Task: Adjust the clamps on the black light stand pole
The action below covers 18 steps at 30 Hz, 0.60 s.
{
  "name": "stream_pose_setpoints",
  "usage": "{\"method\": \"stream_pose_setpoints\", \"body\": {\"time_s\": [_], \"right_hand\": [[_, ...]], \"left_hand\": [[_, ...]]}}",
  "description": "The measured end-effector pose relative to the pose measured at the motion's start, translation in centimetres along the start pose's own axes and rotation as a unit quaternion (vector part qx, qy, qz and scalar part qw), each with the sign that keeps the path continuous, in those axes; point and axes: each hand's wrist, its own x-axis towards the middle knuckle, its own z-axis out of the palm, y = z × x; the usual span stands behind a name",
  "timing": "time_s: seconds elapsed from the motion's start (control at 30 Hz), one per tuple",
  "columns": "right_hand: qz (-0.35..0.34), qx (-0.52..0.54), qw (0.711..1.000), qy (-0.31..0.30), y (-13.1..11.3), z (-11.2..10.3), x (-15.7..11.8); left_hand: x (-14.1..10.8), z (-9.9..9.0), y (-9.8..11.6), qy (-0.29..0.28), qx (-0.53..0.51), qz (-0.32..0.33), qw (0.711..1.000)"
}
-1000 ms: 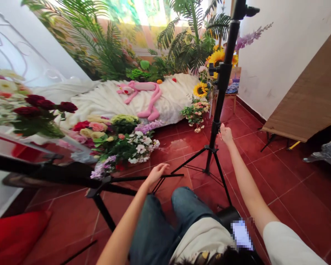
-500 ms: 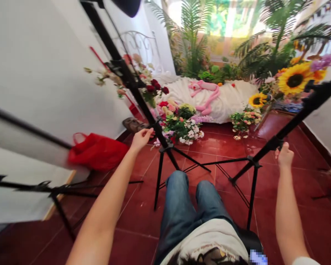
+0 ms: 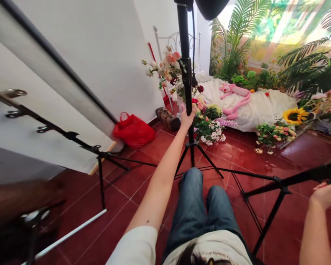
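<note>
A black light stand rises upright in front of me, a dark lamp head beside its top. My left hand is wrapped round its pole, just above the spread legs. At the right edge, my right hand is closed at the collar of a second black stand, which slants off to the right. Part of that hand is cut off by the frame, and the small part between its fingers is hard to make out.
Artificial flowers and a white-draped bed with a pink plush toy lie ahead. A red bag and brown shoes sit by the left wall. Another stand and a white rod are at left. Sunflowers stand right.
My view has swung left. My left hand has gone from fingertips at the front stand's collar to a full grip on its pole. The right stand now appears lower and farther right.
</note>
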Motion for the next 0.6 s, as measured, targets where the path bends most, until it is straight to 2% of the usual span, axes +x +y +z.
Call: {"method": "stream_pose_setpoints", "body": {"time_s": [0.07,0.1,0.17,0.23,0.3,0.37,0.47,0.6], "right_hand": [[-0.035,0.021,0.999,0.023,0.6,0.9,-2.7],[-0.047,0.018,0.999,0.003,1.1,1.5,-4.3],[-0.041,-0.023,0.993,-0.112,1.9,3.3,-7.9],[-0.045,-0.055,0.967,-0.246,2.0,5.7,-11.8],[-0.057,-0.050,0.937,-0.341,1.0,8.8,-15.7],[-0.081,-0.026,0.903,-0.422,-1.3,12.3,-19.6],[-0.121,-0.005,0.845,-0.521,-6.7,17.9,-24.5],[-0.164,-0.016,0.726,-0.667,-15.0,25.0,-29.1]], "left_hand": [[0.0,-0.2,0.0,-0.002,-0.005,-0.005,1.000],[0.0,-0.4,0.1,-0.001,-0.006,-0.004,1.000],[-0.1,-0.6,0.2,-0.003,-0.006,-0.004,1.000],[-0.2,-0.6,0.1,-0.008,-0.008,-0.002,1.000],[-0.2,-0.7,0.1,-0.008,-0.011,-0.002,1.000],[-0.2,-0.6,0.0,-0.004,-0.007,-0.004,1.000],[-0.2,-0.5,0.0,0.005,0.015,-0.003,1.000],[-0.2,-0.5,0.0,0.011,0.036,-0.006,0.999]]}}
